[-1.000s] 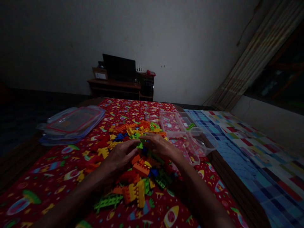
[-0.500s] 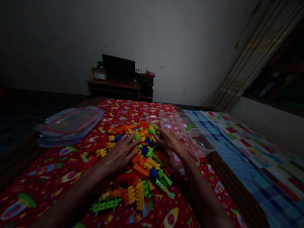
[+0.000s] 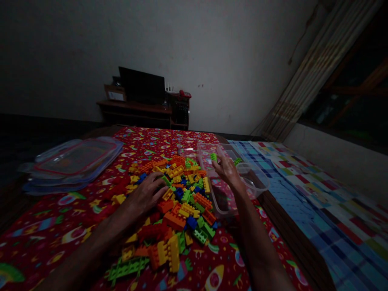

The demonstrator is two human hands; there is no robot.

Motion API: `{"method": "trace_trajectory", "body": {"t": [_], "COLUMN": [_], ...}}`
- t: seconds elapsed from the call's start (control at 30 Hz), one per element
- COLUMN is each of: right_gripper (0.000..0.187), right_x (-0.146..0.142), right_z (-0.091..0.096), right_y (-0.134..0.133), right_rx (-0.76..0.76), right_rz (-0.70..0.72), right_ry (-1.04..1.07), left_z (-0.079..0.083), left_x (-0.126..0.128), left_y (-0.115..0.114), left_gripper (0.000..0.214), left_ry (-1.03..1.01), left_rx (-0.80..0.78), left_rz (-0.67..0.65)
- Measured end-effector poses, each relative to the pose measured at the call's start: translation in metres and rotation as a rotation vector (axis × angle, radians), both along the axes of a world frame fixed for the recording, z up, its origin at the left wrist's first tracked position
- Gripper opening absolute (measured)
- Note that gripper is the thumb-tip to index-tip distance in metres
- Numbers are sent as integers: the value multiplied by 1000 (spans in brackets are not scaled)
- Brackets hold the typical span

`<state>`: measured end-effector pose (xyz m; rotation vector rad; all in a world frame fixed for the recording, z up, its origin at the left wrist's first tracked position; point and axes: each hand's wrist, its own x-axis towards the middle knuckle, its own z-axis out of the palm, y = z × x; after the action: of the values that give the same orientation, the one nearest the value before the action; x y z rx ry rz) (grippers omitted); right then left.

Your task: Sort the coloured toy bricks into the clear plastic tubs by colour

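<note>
A heap of coloured plastic building bricks (image 3: 178, 202) lies on a red patterned cloth (image 3: 72, 226). My left hand (image 3: 145, 194) rests on the left side of the heap, fingers curled over bricks near a green one. My right hand (image 3: 226, 169) is raised over a clear plastic container (image 3: 218, 198) beside the heap and pinches a small green brick (image 3: 214, 157) at its fingertips. Another green brick (image 3: 238, 161) lies inside the containers further back.
Several clear containers (image 3: 254, 182) stand at the right of the heap. Stacked clear lids (image 3: 69, 161) lie at the left. A checked mat (image 3: 318, 202) covers the floor to the right. A low desk with a dark screen (image 3: 142, 87) stands against the far wall.
My right hand has lifted off the heap with a green brick and moved right over the clear container. My left hand has slid a little left and curled on the bricks.
</note>
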<state>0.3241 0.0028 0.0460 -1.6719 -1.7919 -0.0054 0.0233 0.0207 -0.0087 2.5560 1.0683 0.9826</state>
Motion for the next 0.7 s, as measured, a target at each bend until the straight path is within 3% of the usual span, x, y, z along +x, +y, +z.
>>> {"method": "trace_trajectory", "body": {"t": [0.17,0.27,0.33,0.53,0.7], "right_gripper": [53,58,58,34,20], "right_x": [41,52,53,15,-43], "right_z": [-7,-11,-12,4,14], "right_y": [16,19,20,14,-11], "right_rx": [-30,-30,0,-220,-347], "right_rz": [-213,-174,-136,49,445], "right_ry": [391,678,750,639,129], "left_z": [3,7,10,13,16], "left_x": [0,1,1,-1,-4], "left_y": [-3,-4,-6,-10,-10], "left_gripper": [30,27,25,25,23], "left_ry": [2,-7,-23,-26,-24], "left_rx": [-42,-58,-66,-81,-81], "left_rz": [9,2,8,95,108]}}
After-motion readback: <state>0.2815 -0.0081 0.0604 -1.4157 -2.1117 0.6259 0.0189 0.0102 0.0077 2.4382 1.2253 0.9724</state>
